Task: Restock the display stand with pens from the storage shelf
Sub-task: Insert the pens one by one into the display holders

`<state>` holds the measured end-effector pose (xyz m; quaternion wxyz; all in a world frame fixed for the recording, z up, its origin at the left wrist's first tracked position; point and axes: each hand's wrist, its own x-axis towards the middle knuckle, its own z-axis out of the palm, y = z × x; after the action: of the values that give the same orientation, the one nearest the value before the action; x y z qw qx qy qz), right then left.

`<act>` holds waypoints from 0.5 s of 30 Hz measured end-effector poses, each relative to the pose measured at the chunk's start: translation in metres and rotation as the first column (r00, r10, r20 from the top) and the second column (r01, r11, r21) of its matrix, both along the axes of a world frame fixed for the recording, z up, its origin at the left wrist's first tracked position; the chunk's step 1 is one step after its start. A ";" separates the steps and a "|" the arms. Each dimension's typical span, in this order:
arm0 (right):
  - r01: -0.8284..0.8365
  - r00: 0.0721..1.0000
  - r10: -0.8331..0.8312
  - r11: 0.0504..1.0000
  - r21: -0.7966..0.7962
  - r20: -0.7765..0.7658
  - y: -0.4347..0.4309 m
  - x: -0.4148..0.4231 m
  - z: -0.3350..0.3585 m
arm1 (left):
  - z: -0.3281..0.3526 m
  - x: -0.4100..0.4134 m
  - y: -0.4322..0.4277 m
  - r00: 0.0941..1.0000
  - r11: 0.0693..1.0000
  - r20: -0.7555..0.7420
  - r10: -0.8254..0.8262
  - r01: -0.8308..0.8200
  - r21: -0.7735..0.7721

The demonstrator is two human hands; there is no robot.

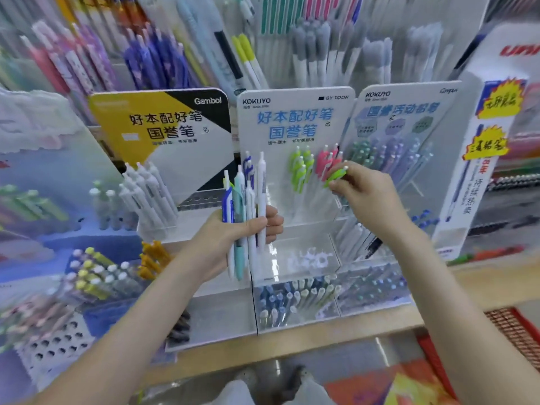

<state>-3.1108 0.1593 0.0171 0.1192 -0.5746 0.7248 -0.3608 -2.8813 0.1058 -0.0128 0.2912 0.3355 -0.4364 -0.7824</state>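
Green was the colour of the single pen under handling. The right hand (368, 188) pinched this green pen (336, 173) between thumb and fingertips, the other fingers curled, and held it tilted with its white cap end uppermost. The pen sat in front of the white-backed display stand (295, 121), just beside the row of pink pens (327, 162) and to the right of the green pens (301, 169) standing in it. Whether its lower tip had entered a slot could not be determined.

The left hand (233, 233) was closed round a bundle of pens (248, 194), held upright at the left edge of the same stand. The bundle comprised white, blue and teal barrels, clip ends up.

The stand rested on a wooden desk (292, 350). A yellow-and-black stand (163, 127) stood to its left, with white pens in front of it, and a pale blue stand (409, 112), holding pastel pens, stood to its right. Clear front trays (292, 299) below the central stand held blue and pale-capped pens. Racks of hanging pens (152, 62) filled the wall behind, blurred. A red mesh basket (514, 325) showed at lower right.
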 end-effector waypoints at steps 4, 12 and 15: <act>0.061 0.997 -0.058 0.997 -0.046 0.058 -0.002 0.002 0.008 | -0.005 -0.001 -0.001 1.000 1.000 0.004 -0.005 0.005 0.012; -0.015 1.000 0.014 0.998 0.054 0.025 -0.013 0.007 0.005 | -0.009 0.000 0.001 0.999 0.999 -0.014 0.043 -0.043 0.001; -0.058 0.998 0.058 0.991 0.118 0.001 -0.022 0.011 -0.003 | -0.013 -0.003 0.004 0.999 0.999 -0.018 0.051 -0.051 0.018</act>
<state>-3.0996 0.1377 0.0137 0.1626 -0.5877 0.7282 -0.3131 -2.8846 0.1101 -0.0259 0.3121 0.3417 -0.4180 -0.7818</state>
